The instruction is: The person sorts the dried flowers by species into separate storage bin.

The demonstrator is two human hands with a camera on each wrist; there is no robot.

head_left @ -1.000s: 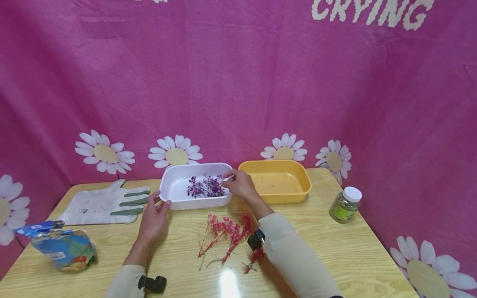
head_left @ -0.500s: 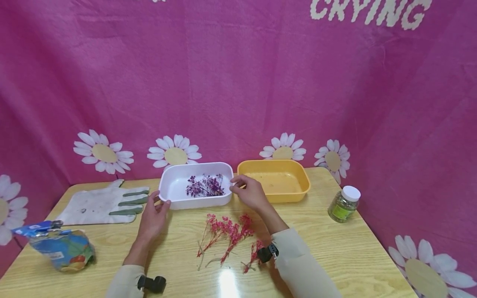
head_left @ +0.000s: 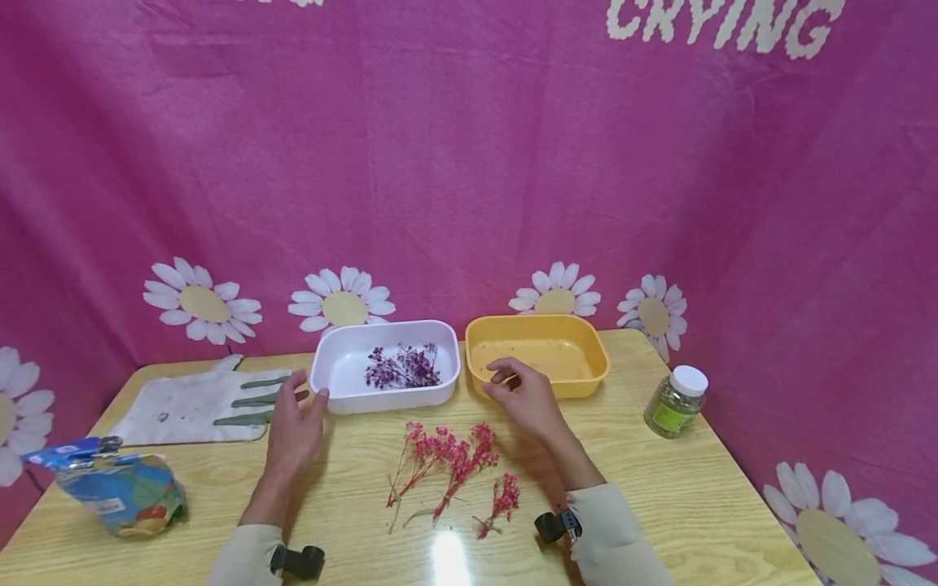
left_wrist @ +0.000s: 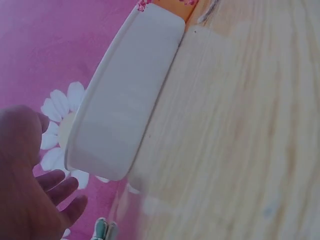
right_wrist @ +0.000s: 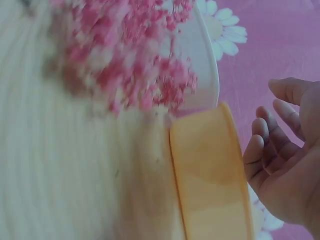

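Observation:
Sprigs of purple dried flowers lie in the white tray at the back of the table. My left hand is just off the tray's left front corner, fingers apart and holding nothing. Beside the white tray stands a yellow tray. My right hand hovers over its front left corner, its fingers loosely bent with nothing in them. Several pink dried flower sprigs lie on the wood between my arms, and they loom large in the right wrist view as pink blooms.
A white glove with green fingers lies at the back left, with a blue printed pouch in front of it. A white-lidded jar stands near the right table edge. A pink curtain hangs behind the table.
My right hand has drawn out of the white tray and moved right to the yellow one. My left hand has let go of the white tray's corner.

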